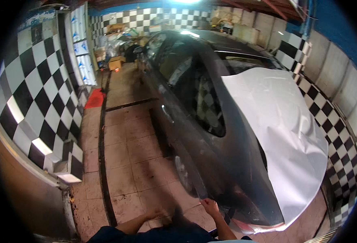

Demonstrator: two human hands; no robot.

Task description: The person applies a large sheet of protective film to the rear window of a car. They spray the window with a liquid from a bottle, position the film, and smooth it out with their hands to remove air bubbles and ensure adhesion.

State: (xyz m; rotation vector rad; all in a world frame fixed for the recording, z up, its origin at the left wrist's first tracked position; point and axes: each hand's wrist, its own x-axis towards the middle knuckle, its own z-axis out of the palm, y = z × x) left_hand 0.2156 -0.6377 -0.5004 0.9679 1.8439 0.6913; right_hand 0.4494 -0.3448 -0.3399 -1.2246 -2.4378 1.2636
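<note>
Apparently working on glossy dark-grey car [235, 141]: bare right hand [211, 207] pinched narrow, contents unclear; bare left hand [153, 213] blurred, grip cannot tell; next calls for steady pinch.

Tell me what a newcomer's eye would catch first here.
The big white sheet draped over the rear of the dark car, right of centre, jumps out first. Then come the checkered walls on both sides. Low in the middle, the right hand is close to the car's side.
</note>
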